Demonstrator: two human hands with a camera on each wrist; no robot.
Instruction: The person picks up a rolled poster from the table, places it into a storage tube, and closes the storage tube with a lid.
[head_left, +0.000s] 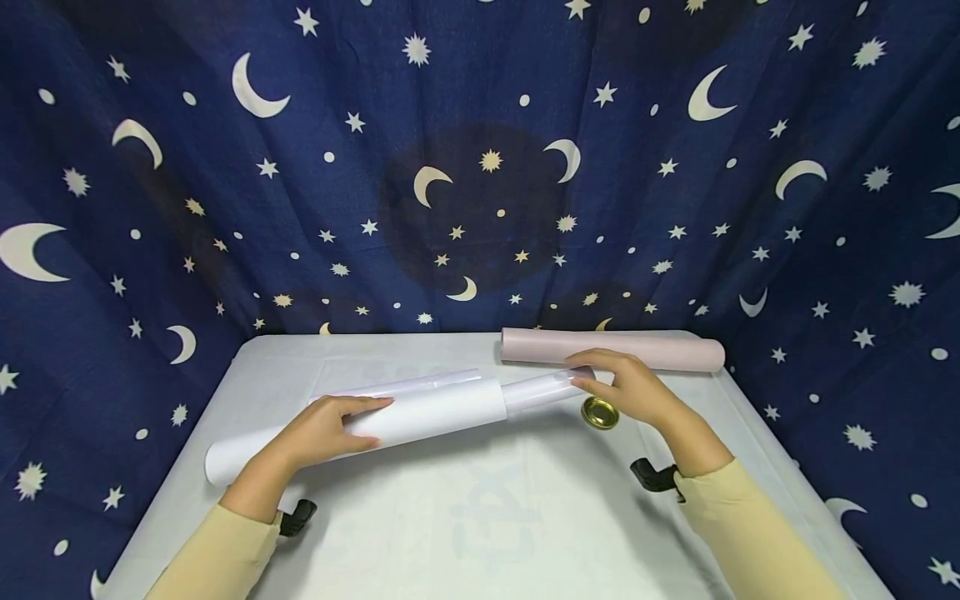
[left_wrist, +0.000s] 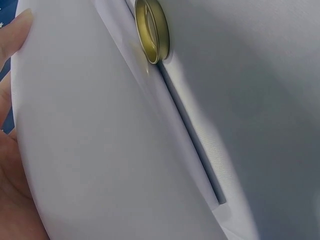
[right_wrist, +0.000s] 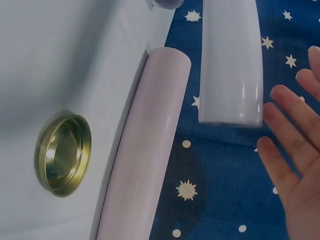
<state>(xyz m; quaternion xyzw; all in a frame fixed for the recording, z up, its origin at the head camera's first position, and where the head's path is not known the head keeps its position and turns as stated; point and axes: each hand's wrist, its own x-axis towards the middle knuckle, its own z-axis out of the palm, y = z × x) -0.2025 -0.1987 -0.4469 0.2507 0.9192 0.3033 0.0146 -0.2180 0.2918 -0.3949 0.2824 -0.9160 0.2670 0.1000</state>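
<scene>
My left hand (head_left: pixel 318 429) grips a long white tube (head_left: pixel 442 414), thumb on the near side and fingers over the top. The tube slants up to the right above the table. From its right end sticks out a narrower, glossy pale roll (head_left: pixel 543 393). At that roll's free end is my right hand (head_left: pixel 626 387), fingers extended, with the fingertips right at the roll's edge in the right wrist view. Just below this hand lies a shallow gold lid (right_wrist: pixel 65 155). In the left wrist view a gold ring-shaped piece (left_wrist: pixel 160 30) stands beside the white tube.
A pink tube (head_left: pixel 615 350) lies along the back right of the white-covered table (head_left: pixel 525 517). Behind the white tube shows a glossy, clear-looking sheet or roll (head_left: pixel 442 379). A dark blue cloth (head_left: pixel 337 167) with stars and moons encloses the back and sides.
</scene>
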